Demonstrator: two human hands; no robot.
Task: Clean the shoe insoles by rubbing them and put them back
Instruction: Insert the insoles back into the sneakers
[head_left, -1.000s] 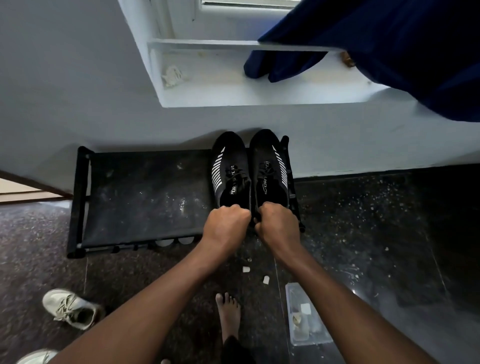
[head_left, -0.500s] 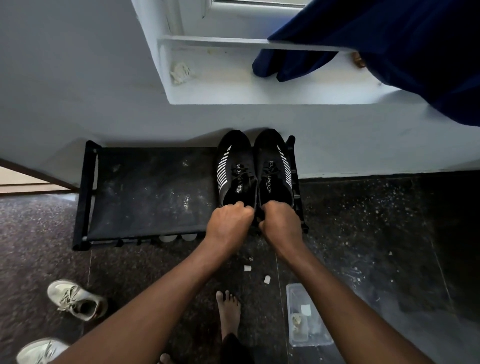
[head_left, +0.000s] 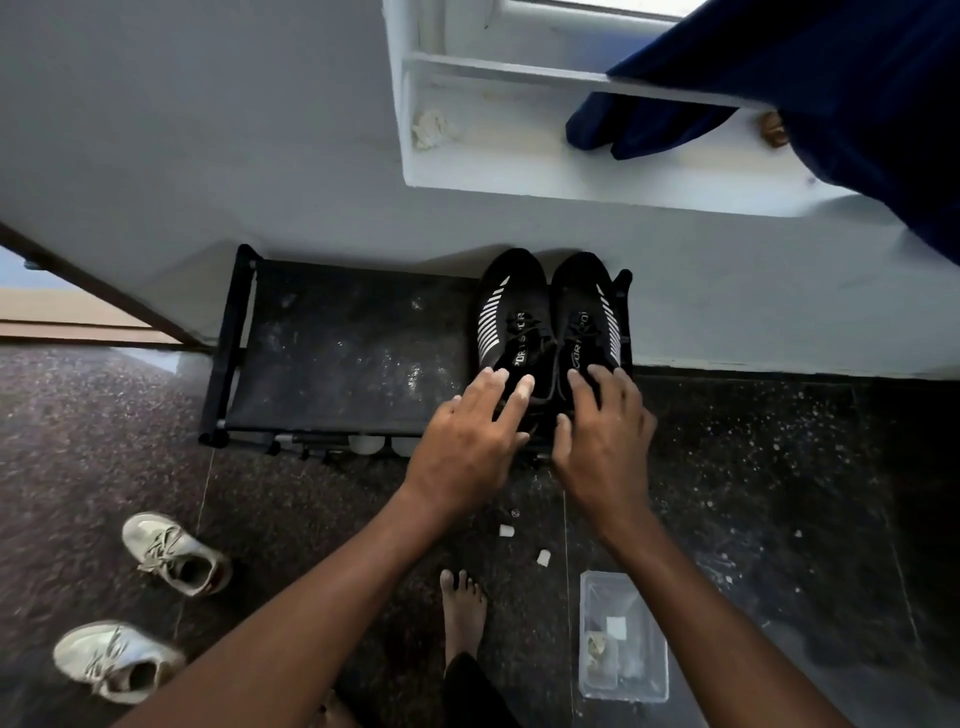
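- Since the earlier frames, both fists have opened. Your left hand (head_left: 467, 441) and right hand (head_left: 602, 441) were clenched at the heels of the black shoes (head_left: 511, 312). Now the fingers are straight and spread and grasp nothing, with the fingertips lying over the shoe openings. Whether they press on the fabric cannot be told.
- The shoes stand side by side with toes to 12 o'clock, at the 3 o'clock end of the rack (head_left: 343, 364), close to the wall.
- The insoles are not visible. They are probably inside the shoes, hidden by the tongues and your hands.
- Risk: an insole left folded or riding up at the heel. Cause: withdrawing before it is seated flat. Check by feel.
- Risk: a shoe dragged off the rack toward 6 o'clock. Cause: a finger catching the collar or laces as you pull away.
- Risk: a misstep. Cause: the plastic box (head_left: 623, 639) at 5 o'clock and the white shoes (head_left: 176, 553) at 8 o'clock lie near your bare foot (head_left: 462, 613).
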